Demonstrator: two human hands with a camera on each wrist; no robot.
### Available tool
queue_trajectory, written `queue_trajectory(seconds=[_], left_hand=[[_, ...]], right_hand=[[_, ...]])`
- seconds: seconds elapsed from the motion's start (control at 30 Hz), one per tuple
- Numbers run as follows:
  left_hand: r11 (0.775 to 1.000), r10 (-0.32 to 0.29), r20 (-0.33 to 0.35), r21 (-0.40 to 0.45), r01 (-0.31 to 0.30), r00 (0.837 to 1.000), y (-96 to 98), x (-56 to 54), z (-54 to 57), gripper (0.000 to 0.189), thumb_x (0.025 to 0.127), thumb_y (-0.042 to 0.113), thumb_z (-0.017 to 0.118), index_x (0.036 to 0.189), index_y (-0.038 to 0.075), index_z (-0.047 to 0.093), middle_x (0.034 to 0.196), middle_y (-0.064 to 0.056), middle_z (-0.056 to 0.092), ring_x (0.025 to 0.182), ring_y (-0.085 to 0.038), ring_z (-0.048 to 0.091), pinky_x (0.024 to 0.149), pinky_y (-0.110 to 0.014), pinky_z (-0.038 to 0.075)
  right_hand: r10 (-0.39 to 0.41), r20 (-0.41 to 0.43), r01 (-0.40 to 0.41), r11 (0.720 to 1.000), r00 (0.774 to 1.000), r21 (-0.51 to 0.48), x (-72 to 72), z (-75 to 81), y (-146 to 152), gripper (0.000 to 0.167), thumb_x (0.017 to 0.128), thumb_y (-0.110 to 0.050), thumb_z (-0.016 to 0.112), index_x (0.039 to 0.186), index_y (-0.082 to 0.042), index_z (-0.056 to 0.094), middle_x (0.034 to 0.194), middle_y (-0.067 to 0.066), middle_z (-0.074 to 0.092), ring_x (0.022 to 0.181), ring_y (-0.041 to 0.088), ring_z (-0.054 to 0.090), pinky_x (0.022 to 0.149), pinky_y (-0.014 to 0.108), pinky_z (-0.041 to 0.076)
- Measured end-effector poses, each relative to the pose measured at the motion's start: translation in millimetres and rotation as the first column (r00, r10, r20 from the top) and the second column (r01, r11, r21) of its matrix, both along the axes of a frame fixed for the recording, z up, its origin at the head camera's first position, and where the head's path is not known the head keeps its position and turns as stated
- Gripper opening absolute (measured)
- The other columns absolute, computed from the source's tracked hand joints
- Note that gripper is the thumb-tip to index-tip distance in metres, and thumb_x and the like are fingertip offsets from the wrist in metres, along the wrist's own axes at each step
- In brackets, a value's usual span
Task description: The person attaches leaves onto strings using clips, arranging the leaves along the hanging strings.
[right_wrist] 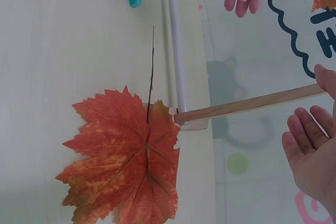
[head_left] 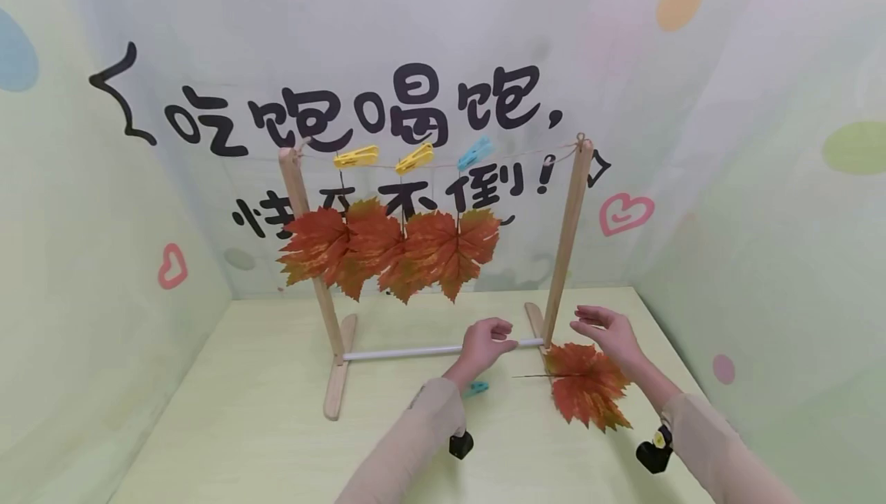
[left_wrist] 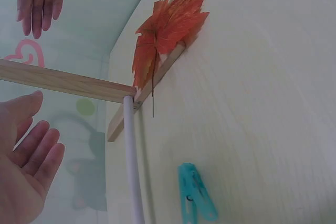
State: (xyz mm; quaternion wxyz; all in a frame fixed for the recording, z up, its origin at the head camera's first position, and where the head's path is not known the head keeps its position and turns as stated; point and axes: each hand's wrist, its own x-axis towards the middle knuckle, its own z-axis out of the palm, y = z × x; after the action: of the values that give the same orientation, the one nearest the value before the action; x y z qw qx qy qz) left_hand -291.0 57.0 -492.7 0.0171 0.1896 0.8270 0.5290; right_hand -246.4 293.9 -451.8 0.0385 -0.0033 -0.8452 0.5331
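Note:
My left hand (head_left: 487,344) hovers above the white rod of a wooden stand, with relaxed fingers and nothing in its grasp. To the right, my right hand (head_left: 612,335) is also bare, its fingers loosely extended beside the stand's right post. Below it a red-orange artificial maple leaf (head_left: 588,387) lies on the table, partly over the stand's right foot, its thin stem pointing left. A teal clothespin (left_wrist: 195,195) lies on the table; my left forearm partly covers it in the head view. Neither hand touches the leaf or the clothespin.
The stand's posts (head_left: 567,246) hold up a string. Three similar leaves (head_left: 453,246) hang from it by two yellow clothespins (head_left: 415,158) and one blue clothespin (head_left: 475,153), left of centre. A white rod (head_left: 408,352) joins the feet. Behind is a printed backdrop (head_left: 443,19).

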Motion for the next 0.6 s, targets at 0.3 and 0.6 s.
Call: queue_trajectory(seconds=[0.3, 0.6], left_hand=[[0.994, -0.04, -0.001, -0.104, 0.04, 0.999, 4.4, 13.5, -36.0, 0.028, 0.075, 0.009, 0.073, 0.099, -0.003, 0.064, 0.098, -0.015, 0.066, 0.09, -0.028, 0.062, 0.075, -0.028, 0.05], [0.995, -0.085, -0.007, -0.051, 0.085, 0.996, 13.1, -10.9, -120.5, 0.033, 0.077, 0.029, 0.073, 0.1, 0.006, 0.066, 0.091, -0.005, 0.067, 0.078, -0.016, 0.062, 0.065, -0.026, 0.05]], right_hand=[[-0.004, 0.001, 0.004, 1.0, 1.0, -0.017, 7.2, -10.6, -1.1, 0.05, 0.087, -0.024, 0.062, 0.125, 0.005, 0.049, 0.119, 0.024, 0.055, 0.107, 0.033, 0.054, 0.087, 0.032, 0.048], [-0.043, 0.033, 0.043, 0.999, 0.999, -0.011, 10.1, -17.7, 2.1, 0.049, 0.086, -0.025, 0.063, 0.124, 0.003, 0.051, 0.119, 0.021, 0.056, 0.107, 0.031, 0.054, 0.088, 0.034, 0.048]])
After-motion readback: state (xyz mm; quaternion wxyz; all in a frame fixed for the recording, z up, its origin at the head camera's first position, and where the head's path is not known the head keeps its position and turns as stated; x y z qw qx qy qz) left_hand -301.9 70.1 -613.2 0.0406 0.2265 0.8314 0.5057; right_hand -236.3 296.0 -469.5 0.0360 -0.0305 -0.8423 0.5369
